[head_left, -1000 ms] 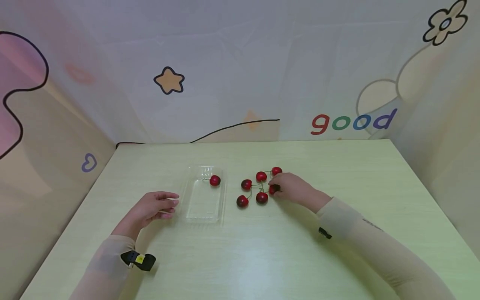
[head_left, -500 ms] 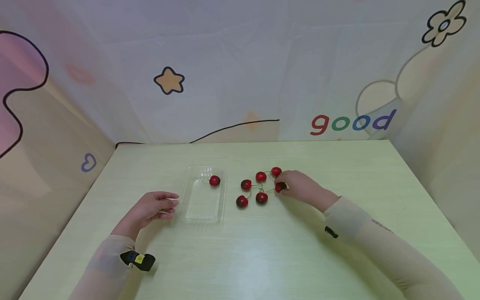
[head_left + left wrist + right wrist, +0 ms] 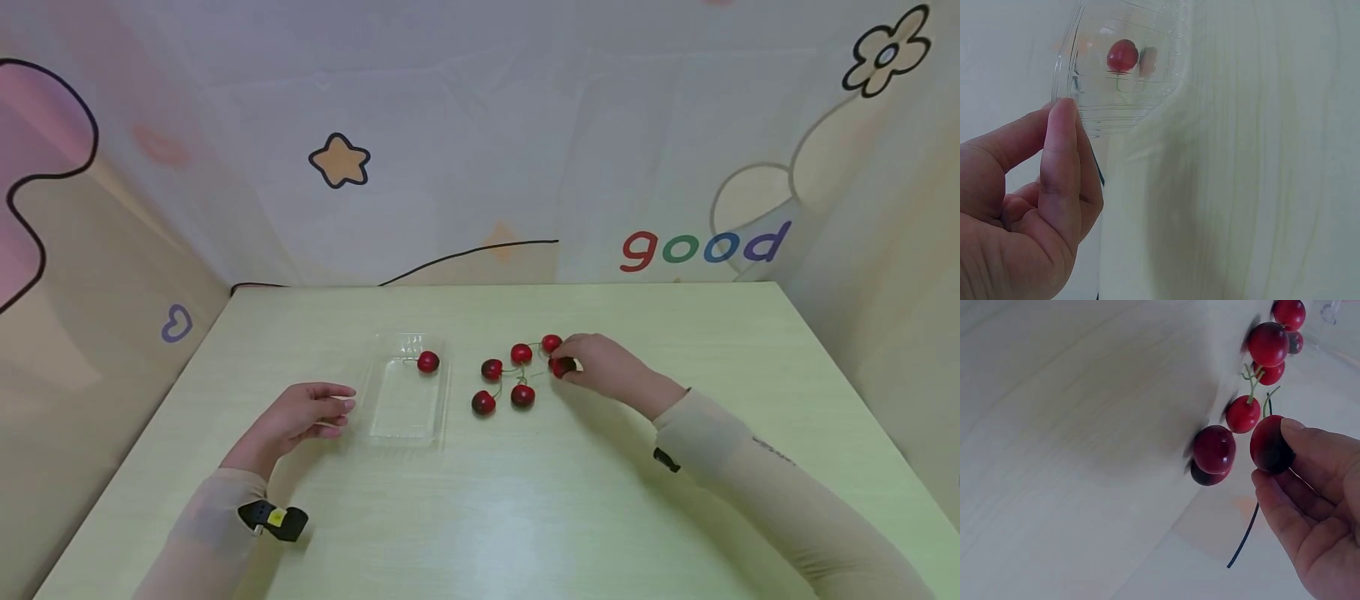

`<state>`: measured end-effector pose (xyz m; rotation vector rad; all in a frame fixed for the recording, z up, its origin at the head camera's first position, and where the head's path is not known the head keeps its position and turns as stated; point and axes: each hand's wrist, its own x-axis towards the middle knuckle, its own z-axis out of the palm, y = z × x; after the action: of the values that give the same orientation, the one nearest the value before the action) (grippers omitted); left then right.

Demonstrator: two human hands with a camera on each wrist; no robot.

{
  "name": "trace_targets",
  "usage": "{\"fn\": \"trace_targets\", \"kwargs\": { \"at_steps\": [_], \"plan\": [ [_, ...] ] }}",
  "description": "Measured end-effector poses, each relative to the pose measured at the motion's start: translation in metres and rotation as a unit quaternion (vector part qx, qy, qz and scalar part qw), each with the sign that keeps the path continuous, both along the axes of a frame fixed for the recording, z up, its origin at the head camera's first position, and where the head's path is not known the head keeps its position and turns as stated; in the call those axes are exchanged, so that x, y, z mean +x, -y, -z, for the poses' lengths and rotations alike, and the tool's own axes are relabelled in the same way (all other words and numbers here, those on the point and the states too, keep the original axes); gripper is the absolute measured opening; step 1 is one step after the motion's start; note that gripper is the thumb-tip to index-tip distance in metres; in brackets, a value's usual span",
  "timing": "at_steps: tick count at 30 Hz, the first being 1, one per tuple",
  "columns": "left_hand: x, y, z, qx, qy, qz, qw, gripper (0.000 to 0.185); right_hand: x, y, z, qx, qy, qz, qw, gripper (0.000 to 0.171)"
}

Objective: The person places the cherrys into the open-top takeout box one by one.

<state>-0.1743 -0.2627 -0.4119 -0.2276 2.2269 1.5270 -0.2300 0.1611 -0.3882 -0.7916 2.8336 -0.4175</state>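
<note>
My right hand (image 3: 607, 371) pinches a dark red cherry (image 3: 1272, 445) between thumb and fingertips, a green stem showing on it. Several other cherries with stems lie just left of that hand, such as a front one (image 3: 522, 396) and a back one (image 3: 552, 343). A clear plastic tray (image 3: 405, 437) stands left of them, with one cherry (image 3: 428, 362) inside near its back right. Beside the tray's left side is my left hand (image 3: 303, 417), fingers loosely bent and holding nothing. In the left wrist view its fingertips (image 3: 1063, 112) overlap the tray's rim.
A pale wood-grained table (image 3: 487, 517) lies under everything. Behind it hangs a printed backdrop (image 3: 465, 125) with a star and the word "good". Dark wrist cameras sit on both sleeves, one on the left (image 3: 273, 520).
My right hand has shifted slightly right and back with the pinched cherry, drawing it away from the front cherries. The left hand and the tray stay nearly where they were.
</note>
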Motion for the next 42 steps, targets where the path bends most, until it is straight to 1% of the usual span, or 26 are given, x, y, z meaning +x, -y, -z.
{"fn": "trace_targets", "kwargs": {
  "at_steps": [8, 15, 21, 28, 35, 42],
  "plan": [
    [0.0, -0.001, -0.001, -0.002, 0.0, 0.002, 1.0, 0.047, 0.001, 0.006, -0.012, -0.035, -0.005, -0.006, 0.999, 0.032],
    [0.0, -0.001, -0.002, -0.001, 0.002, 0.003, 1.0, 0.047, -0.002, 0.014, -0.023, -0.051, 0.019, 0.005, 0.999, 0.037],
    [0.0, -0.001, -0.003, -0.005, 0.003, 0.0, 1.0, 0.047, -0.005, 0.02, -0.031, -0.06, 0.025, 0.013, 0.998, 0.038],
    [0.001, -0.001, -0.002, -0.008, 0.004, -0.002, 1.0, 0.047, -0.008, 0.029, -0.034, -0.074, 0.034, 0.004, 0.997, 0.039],
    [0.001, -0.002, -0.001, -0.003, 0.003, -0.001, 1.0, 0.047, -0.009, 0.041, -0.039, -0.106, 0.082, 0.013, 0.991, 0.042],
    [0.0, -0.002, 0.0, -0.003, 0.005, -0.004, 1.0, 0.046, -0.005, 0.059, -0.043, -0.11, 0.063, -0.009, 0.992, 0.04]
  ]
}}
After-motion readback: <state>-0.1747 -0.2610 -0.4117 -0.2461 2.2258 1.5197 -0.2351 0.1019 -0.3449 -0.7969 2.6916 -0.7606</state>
